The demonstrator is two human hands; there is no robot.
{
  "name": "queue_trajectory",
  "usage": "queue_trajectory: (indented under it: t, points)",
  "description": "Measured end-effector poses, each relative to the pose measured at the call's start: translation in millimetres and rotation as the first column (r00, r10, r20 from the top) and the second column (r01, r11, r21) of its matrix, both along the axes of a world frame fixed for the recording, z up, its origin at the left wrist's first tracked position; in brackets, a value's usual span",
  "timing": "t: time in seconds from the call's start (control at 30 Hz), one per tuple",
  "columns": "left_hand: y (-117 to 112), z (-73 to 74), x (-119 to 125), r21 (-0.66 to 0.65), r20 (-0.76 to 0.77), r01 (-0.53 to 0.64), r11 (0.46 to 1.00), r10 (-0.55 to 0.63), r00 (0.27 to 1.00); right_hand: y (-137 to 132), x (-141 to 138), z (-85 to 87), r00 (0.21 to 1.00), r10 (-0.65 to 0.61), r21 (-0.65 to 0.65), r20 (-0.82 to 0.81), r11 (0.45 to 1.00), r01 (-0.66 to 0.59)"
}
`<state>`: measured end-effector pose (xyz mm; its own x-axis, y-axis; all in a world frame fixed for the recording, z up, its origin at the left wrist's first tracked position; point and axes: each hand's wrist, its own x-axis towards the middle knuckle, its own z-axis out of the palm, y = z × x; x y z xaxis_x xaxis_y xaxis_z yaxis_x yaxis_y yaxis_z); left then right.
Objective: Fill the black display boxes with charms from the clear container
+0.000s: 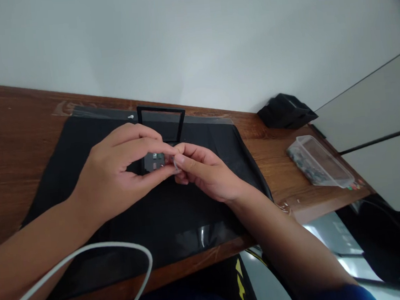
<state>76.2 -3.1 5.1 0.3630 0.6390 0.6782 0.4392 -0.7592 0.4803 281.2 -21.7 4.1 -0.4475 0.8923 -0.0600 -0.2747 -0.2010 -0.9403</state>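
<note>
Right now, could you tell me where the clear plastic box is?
In the head view, the clear plastic box sits on the wooden table near its right edge, in front of the black object by the wall.

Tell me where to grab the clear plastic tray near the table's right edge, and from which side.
Probably pinch its long walls across the narrow width, coming from above: the clear tray lies flat on the table, open top up, its rim raised.

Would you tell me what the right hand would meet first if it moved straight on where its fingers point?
Pointing left, the right hand would first meet the small dark part pinched by the left hand; they may already touch, as depth is unclear.
</note>
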Motion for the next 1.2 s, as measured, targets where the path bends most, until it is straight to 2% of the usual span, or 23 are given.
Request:
queue_trajectory:
  t: [0.17, 0.37, 0.57, 0.87, 1.2]
  points:
    - [-4.5, -0.7, 2.6, 0.021, 0.059, 0.024, 1.0, -0.025, 0.998, -3.5, 0.8, 4.2, 0.996, -0.003, -0.108, -0.09, 0.994, -0.007]
    - [-13.9, 2.9, 7.7, -0.058, 0.059, -0.091, 0.994, 0.094, 0.994, -8.5, -2.1, 6.3, 0.991, -0.008, -0.18, -0.132, 0.984, -0.016]
    - [-20.4, 8.0, 7.1, -0.129, 0.04, -0.132, 0.983, 0.138, 0.99, -10.1, -2.7, 3.9, 0.994, -0.011, -0.192, -0.112, 0.981, -0.01]
    - [-20.2, 9.6, 7.2, -0.111, 0.091, -0.087, 0.99, 0.097, 0.991, -10.8, 0.8, 3.1, 0.993, -0.041, -0.197, -0.113, 0.98, 0.018]
    - [-16.4, 14.4, 6.5, -0.078, 0.053, -0.008, 0.997, 0.012, 0.999, -8.7, 1.5, 6.7, 0.992, -0.041, -0.204, -0.122, 0.979, 0.016]
